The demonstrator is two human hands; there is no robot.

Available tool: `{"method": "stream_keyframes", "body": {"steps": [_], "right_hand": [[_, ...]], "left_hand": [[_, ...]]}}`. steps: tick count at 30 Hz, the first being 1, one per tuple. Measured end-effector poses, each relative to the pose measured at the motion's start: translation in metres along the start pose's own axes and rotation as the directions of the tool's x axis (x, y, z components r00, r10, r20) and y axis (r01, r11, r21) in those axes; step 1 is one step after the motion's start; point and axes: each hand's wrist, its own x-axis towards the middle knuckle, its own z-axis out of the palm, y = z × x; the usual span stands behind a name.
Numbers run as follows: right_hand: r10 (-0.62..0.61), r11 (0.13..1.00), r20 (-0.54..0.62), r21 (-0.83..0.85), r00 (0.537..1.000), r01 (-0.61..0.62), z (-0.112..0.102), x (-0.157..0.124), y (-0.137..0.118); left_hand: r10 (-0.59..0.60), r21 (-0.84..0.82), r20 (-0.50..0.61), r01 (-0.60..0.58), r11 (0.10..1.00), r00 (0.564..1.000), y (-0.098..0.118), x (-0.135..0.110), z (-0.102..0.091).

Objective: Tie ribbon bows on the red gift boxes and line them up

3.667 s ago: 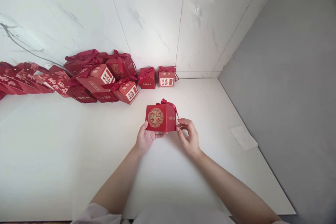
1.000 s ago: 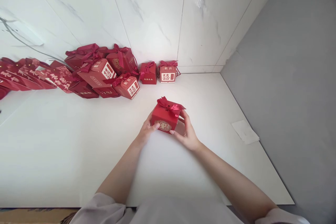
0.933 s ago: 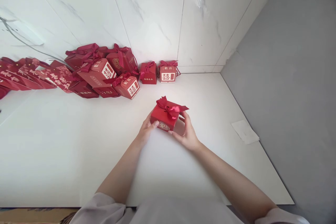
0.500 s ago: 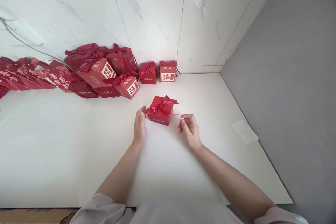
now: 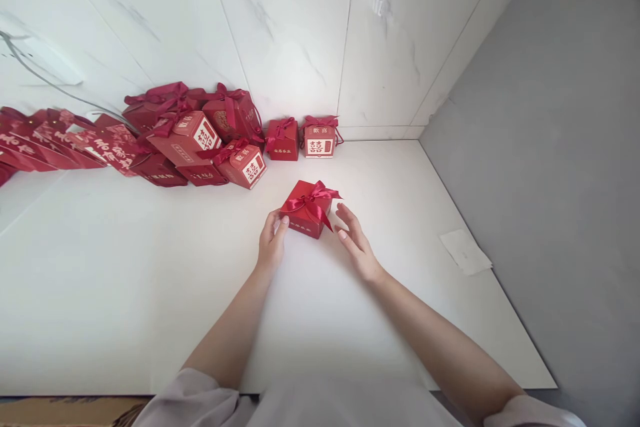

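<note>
A red gift box [image 5: 302, 223] stands on the white table in front of me, a shiny red ribbon bow [image 5: 311, 199] tied across its top. At its left corner is my left hand [image 5: 271, 240], thumb against the front face and fingers along the left side. One ribbon tail hangs over the box's right front edge. Just right of the box, my right hand [image 5: 359, 247] is open with fingers apart, and nothing is in it.
Two red boxes with bows, one plain-fronted [image 5: 283, 141] and one with a white label [image 5: 319, 139], stand by the tiled wall. A pile of red boxes [image 5: 185, 140] lies to the left. A white paper [image 5: 465, 251] rests near the table's right edge.
My right hand has let go of the ribbon tail, which now droops over the box edge, and its fingers have spread. My left hand has closed in on the box's left corner.
</note>
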Motion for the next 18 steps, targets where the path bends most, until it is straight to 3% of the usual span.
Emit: {"method": "stream_keyframes", "body": {"steps": [3, 8, 13, 18], "right_hand": [[-0.084, 0.996, 0.147, 0.001, 0.985, 0.085, 0.003, -0.002, 0.0], [-0.127, 0.976, 0.246, -0.139, 0.961, 0.165, 0.01, -0.009, -0.006], [-0.16, 0.938, 0.33, -0.244, 0.93, 0.247, 0.011, -0.012, -0.011], [-0.176, 0.901, 0.401, -0.302, 0.899, 0.311, 0.013, -0.012, -0.008]], "left_hand": [[-0.01, 0.005, -0.001, 0.01, 1.0, 1.0, -0.001, 0.0, 0.001], [0.065, 0.18, -0.13, -0.041, 0.983, 0.989, 0.001, -0.011, 0.008], [0.144, 0.355, 0.06, -0.156, 0.922, 0.988, 0.002, -0.021, 0.015], [0.133, 0.419, -0.044, -0.102, 0.902, 0.99, -0.006, -0.013, 0.019]]}}
